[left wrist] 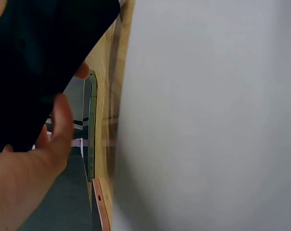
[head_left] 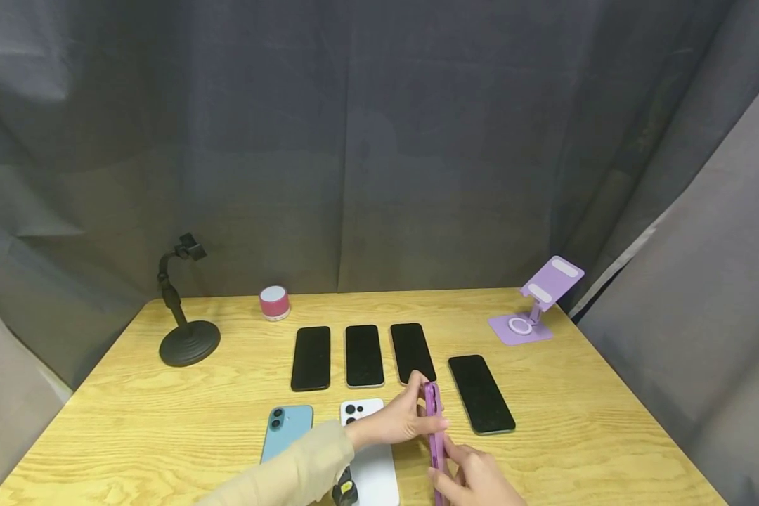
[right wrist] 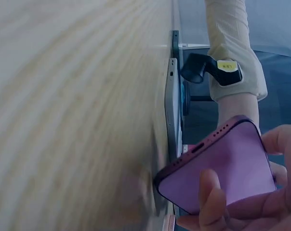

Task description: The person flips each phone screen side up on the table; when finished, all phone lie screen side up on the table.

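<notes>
A purple phone (head_left: 434, 436) stands on its long edge on the wooden table (head_left: 607, 436), held between both hands. My left hand (head_left: 425, 414) grips its far end, fingers curled round it. Its near end is pinched by my right hand (head_left: 454, 472). In the right wrist view the purple back (right wrist: 218, 168) faces the camera with my fingers (right wrist: 208, 192) across it. The left wrist view shows its black screen (left wrist: 39, 57) above my thumb (left wrist: 59, 130). A white phone (head_left: 372, 460) lies face down under my left wrist, with a blue phone (head_left: 287, 429) to its left.
Three black phones lie screen up in a row (head_left: 363, 355), and one more (head_left: 481, 393) lies right of the hands. A black gooseneck stand (head_left: 186, 330), a small pink speaker (head_left: 274, 302) and a purple phone stand (head_left: 537, 302) line the back. Grey curtains surround the table.
</notes>
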Demonstrator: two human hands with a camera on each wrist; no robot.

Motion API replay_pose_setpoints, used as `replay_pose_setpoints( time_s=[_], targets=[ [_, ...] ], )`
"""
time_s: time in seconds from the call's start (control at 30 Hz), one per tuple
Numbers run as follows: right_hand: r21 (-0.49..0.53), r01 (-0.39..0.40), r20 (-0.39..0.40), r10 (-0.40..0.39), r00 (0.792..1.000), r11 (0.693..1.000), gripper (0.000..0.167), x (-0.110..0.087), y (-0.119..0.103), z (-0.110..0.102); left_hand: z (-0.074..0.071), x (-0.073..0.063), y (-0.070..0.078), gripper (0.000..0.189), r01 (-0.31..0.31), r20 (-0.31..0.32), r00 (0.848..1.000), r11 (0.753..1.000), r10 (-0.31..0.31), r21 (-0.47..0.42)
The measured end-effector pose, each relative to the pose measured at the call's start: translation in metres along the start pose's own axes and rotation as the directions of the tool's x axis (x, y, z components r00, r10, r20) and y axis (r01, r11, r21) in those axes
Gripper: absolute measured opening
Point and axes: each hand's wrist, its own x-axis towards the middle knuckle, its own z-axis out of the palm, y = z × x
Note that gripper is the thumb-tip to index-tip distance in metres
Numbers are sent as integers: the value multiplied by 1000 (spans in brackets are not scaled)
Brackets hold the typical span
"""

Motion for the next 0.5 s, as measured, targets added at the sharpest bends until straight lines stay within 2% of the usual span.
replay_pose_setpoints(
  time_s=[0.1,0.2,0.37,0.5],
  targets=[
    [27,-43,11,43,999,999,48,1,-4,-4,0,0,-2,71,-22,-6,1000,1000,22,-3],
    [56,-50,23,49,999,997,37,0,-7,-8,0,-1,-4,81,-5,-53,999,999,3,-32],
    [143,-43,44,37,998,989,28,0,-9,-14,1,-2,-1,68,55,-154,986,998,-60,-33],
    [200,-82,26,78,997,976,41,0,-9,-19,-1,-2,1,50,65,-212,975,998,-65,-9]
  ],
)
